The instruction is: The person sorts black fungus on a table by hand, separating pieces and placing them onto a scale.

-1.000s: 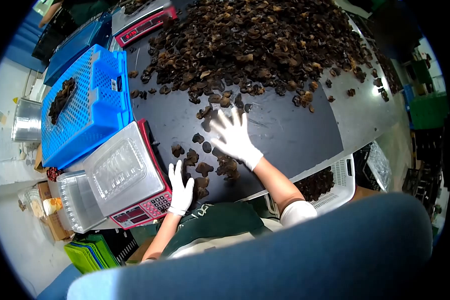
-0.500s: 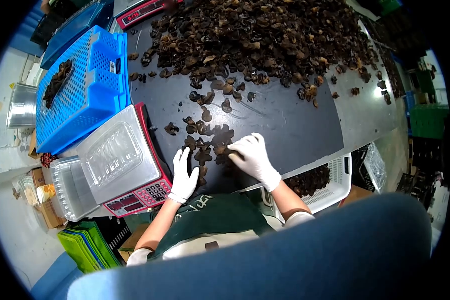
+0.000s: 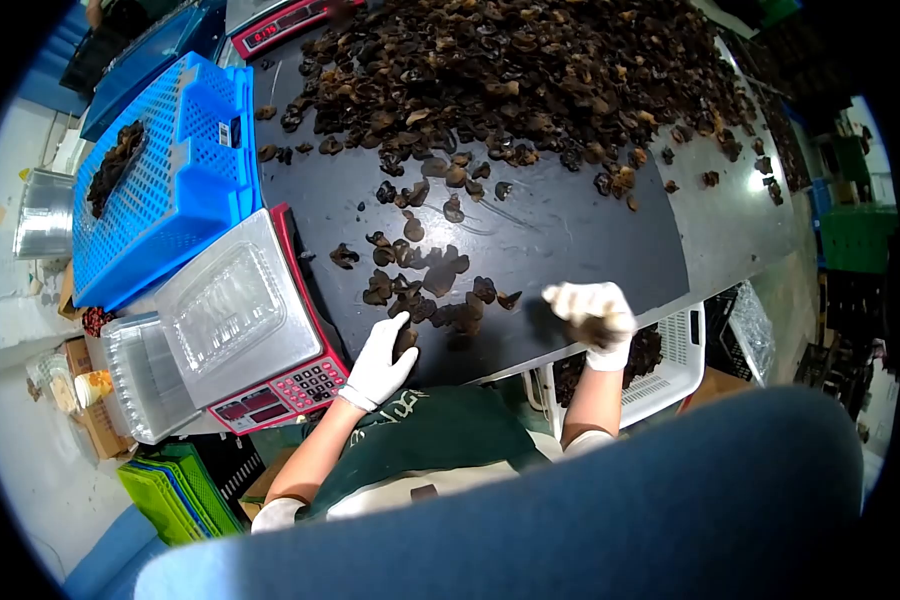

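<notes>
Dark brown mushroom pieces (image 3: 440, 275) lie scattered on the dark mat (image 3: 580, 235), with a large heap of them (image 3: 510, 80) at its far side. My left hand (image 3: 382, 365), in a white glove, rests at the near edge of the scattered pieces, fingers apart, touching a dark piece beside the thumb. My right hand (image 3: 595, 320), also gloved, is curled above the table's near edge, its fingers closed on a brownish mushroom piece and partly blurred. Beneath that hand, a white basket (image 3: 682, 345) holds more dark pieces.
A scale (image 3: 255, 320) with a clear plastic tray on it stands at left, beside a blue crate (image 3: 185, 190). A second scale (image 3: 280, 30) is at the back left. Clear containers (image 3: 148, 375) and green crates (image 3: 175, 490) are at lower left.
My right hand has moved from the scattered pieces rightward to the table edge above the basket, now closed on a piece. My left hand has shifted slightly right, towards the near pieces.
</notes>
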Motion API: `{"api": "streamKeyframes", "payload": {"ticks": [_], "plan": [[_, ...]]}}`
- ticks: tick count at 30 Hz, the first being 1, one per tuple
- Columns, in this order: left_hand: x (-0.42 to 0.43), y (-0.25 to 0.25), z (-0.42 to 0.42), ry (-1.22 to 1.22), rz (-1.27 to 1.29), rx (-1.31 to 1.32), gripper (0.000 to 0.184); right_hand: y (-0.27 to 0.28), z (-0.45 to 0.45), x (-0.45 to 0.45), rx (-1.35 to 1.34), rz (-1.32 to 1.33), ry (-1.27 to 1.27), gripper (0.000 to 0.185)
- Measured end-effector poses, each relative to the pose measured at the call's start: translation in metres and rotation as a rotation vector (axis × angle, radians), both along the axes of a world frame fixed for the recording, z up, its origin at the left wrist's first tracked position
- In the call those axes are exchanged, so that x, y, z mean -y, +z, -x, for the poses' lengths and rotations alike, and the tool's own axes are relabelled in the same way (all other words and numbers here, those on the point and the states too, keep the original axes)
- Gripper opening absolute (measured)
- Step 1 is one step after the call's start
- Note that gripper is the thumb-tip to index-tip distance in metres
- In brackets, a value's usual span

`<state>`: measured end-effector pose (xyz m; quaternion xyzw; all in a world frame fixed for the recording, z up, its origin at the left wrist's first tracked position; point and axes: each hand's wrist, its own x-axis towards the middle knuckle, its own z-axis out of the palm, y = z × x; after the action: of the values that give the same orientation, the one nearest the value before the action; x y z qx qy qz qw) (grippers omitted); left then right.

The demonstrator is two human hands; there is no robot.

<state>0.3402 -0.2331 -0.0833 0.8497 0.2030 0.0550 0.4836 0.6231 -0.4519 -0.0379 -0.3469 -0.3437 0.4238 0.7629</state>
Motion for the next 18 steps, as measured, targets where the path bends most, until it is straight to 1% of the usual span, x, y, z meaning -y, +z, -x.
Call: {"api": "streamKeyframes", "payload": {"ticks": [1, 2, 3, 4, 5, 6, 7, 9, 11, 12, 13, 15, 16, 17, 18], "plan": [[-0.003, 0.008, -0.007, -0.005, 0.003, 0.002, 0.055, -0.020, -0.008, 0.007, -0.170, -0.391, 0.117, 0.040], [-0.008, 0.016, -0.018, 0.019, -0.167, -0.024, 0.050, -0.024, -0.007, 0.015, -0.320, -0.366, 0.050, 0.045], [-0.015, 0.025, -0.030, 0.043, -0.337, -0.049, 0.045, -0.029, -0.001, 0.014, -0.497, -0.271, -0.072, 0.039], [-0.025, 0.037, -0.046, 0.087, -0.389, -0.001, 0.039, -0.023, 0.005, 0.001, -0.170, 0.141, -0.280, 0.041], [-0.037, 0.032, -0.057, 0.123, -0.517, 0.014, 0.040, -0.017, 0.013, -0.016, 0.169, 0.547, -0.475, 0.044], [-0.047, 0.019, -0.065, 0.200, -0.661, 0.040, 0.045, -0.031, 0.024, -0.025, 0.491, 0.609, -0.500, 0.046], [-0.052, 0.020, -0.076, 0.254, -0.661, -0.137, 0.053, -0.053, 0.034, -0.035, 0.817, 0.661, -0.515, 0.050], [-0.056, 0.007, -0.099, 0.376, -0.711, -0.387, 0.058, -0.084, 0.060, -0.056, 1.162, 0.850, -0.548, 0.059], [-0.058, -0.019, -0.103, 0.332, -0.639, -0.505, 0.061, -0.087, 0.074, -0.080, 1.355, 0.862, -0.591, 0.063], [-0.055, -0.031, -0.097, 0.257, -0.615, -0.493, 0.056, -0.089, 0.076, -0.091, 1.355, 0.855, -0.566, 0.065], [-0.051, -0.029, -0.091, 0.178, -0.644, -0.321, 0.048, -0.088, 0.078, -0.101, 1.314, 0.777, -0.578, 0.065], [-0.051, -0.031, -0.077, 0.000, -0.354, -0.073, 0.038, -0.091, 0.080, -0.110, 1.301, 0.558, -0.488, 0.062], [-0.039, -0.028, -0.067, 0.030, -0.349, 0.097, 0.034, -0.077, 0.081, -0.110, 1.242, 0.452, -0.387, 0.059], [-0.034, -0.028, -0.054, 0.010, -0.259, 0.125, 0.033, -0.060, 0.080, -0.107, 1.047, 0.389, -0.254, 0.057], [-0.030, -0.010, -0.044, 0.010, -0.152, 0.031, 0.034, -0.061, 0.080, -0.101, 1.027, 0.313, -0.178, 0.056]]}}
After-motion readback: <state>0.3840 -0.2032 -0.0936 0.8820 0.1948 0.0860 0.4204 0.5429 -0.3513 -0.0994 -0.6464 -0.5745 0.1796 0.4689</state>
